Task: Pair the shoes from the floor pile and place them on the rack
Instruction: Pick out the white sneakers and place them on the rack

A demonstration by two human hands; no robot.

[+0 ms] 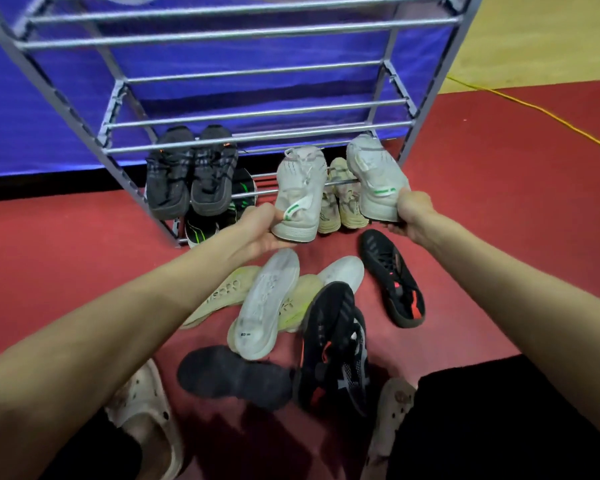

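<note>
**White pair in hand at the rack's lower shelf**

You have 1 white sneaker in each hand. Your left hand (257, 225) is curled round the heel of the left white sneaker (300, 192), thumb up by the green-and-white heel tab. Your right hand (413, 214) is wrapped round the heel of the right white sneaker (374, 178). Both toes point into the rack (257, 133), just under its front bar, over the low shelf.

Handling, as a judgement:
- Knit uppers look soft and will likely crush if you squeeze mid-shoe; the heel and sole look like the firm parts, so the heel grip seems the right one.
- They look light; 1 hand each seems enough.
- Loose laces on the left white sneaker could snag on a rack bar.
- The shelf is only bars, so set each sole across 2 bars or a shoe may tip through.

Already on the rack: a dark grey pair (191, 174) to the left, a black-and-green pair (219, 216) below it, and a beige pair (340, 202) between your 2 white sneakers. That gap looks tight.

Floor pile (291, 323) near your feet: pale soles turned up, black shoes, and 1 black-and-orange shoe (392, 278) lying apart to the right.
</note>
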